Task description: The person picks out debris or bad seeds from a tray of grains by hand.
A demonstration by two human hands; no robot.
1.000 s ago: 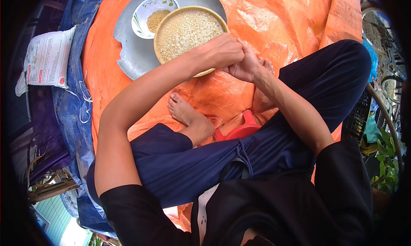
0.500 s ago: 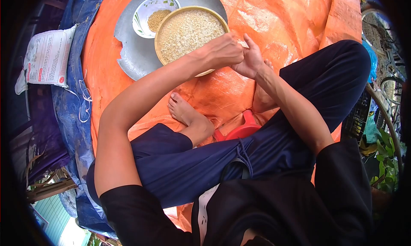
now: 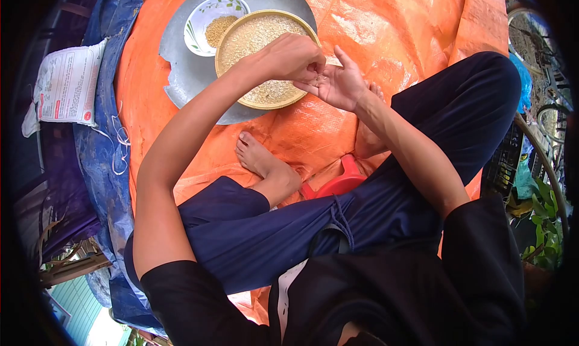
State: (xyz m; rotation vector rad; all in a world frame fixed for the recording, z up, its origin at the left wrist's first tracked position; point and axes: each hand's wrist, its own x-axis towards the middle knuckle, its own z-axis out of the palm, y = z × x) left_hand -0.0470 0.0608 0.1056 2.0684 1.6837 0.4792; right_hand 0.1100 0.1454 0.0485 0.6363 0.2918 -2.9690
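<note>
A round basket (image 3: 265, 102) of pale grain rests on a grey metal tray (image 3: 181, 84), partly overlapping a white bowl (image 3: 196, 35) with a green leaf pattern and darker yellow grain (image 3: 219, 30) inside. Over the basket's right part, my left hand (image 3: 292, 58) has its fingertips pinched together; what they hold is too small to make out. Right beside it, at the basket's edge, my right hand (image 3: 341, 85) is turned palm up, thumb and fingers spread, with a few small bits that look like grains near the base of its fingers.
An orange tarp (image 3: 398, 32) lies under the tray, with a blue tarp (image 3: 108, 183) along the left. A white printed sack (image 3: 69, 87) is at the far left. My bare feet and a red plastic stool (image 3: 341, 180) are below the basket. Plants and crates stand at the right.
My left hand has moved left, off my right palm and over the basket. My right hand has shifted slightly left and opened flatter, its fingers now in view.
</note>
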